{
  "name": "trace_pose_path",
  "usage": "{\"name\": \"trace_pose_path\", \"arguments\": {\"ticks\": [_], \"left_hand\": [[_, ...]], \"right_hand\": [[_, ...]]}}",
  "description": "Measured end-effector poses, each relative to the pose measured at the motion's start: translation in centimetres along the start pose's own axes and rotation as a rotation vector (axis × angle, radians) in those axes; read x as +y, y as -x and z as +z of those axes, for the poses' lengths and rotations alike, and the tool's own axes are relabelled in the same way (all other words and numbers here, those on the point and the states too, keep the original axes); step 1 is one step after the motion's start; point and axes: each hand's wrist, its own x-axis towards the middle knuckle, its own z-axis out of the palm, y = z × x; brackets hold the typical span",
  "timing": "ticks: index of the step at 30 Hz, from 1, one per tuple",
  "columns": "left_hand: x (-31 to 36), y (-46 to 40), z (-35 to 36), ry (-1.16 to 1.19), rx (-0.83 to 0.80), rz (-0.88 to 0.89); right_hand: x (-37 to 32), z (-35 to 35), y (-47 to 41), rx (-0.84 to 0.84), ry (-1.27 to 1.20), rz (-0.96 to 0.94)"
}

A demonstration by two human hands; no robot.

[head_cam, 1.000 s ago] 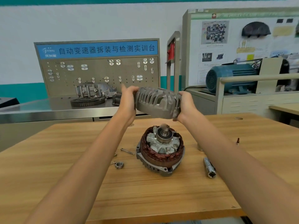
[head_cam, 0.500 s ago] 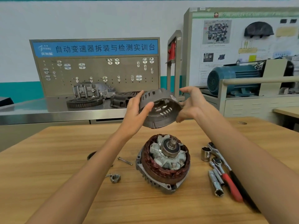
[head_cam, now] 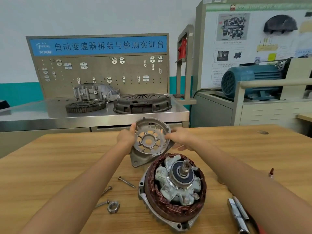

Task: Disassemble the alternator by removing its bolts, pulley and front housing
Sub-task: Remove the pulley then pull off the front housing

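The grey front housing is off the alternator and tilted with its open inside facing me, its lower lug near the wooden table. My left hand grips its left rim. My right hand touches its right rim with fingers spread. The rest of the alternator stands in front of it, showing copper windings, rotor, bearing and shaft. Three long bolts and a nut lie to its left.
Sockets and a wrench lie at the right under my right forearm. A small red-tipped item stands further right. Behind the table, a steel bench carries a clutch cover, a gear ring and a casting. A blue motor sits at the back right.
Both hands have lowered the front housing from chest height towards the table behind the alternator and turned its open side towards me. My right hand's grip has loosened.
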Motion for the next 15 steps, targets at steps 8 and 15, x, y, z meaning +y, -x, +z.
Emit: {"name": "trace_pose_path", "arguments": {"ticks": [8, 15], "left_hand": [[-1.0, -0.4, 0.1, 0.037, -0.221, -0.198], [-3.4, 1.5, -0.7, 0.186, -0.185, -0.020]], "right_hand": [[2.5, 1.3, 0.5, -0.168, -0.271, -0.001], [4.8, 1.3, 3.5, -0.024, -0.386, -0.074]]}}
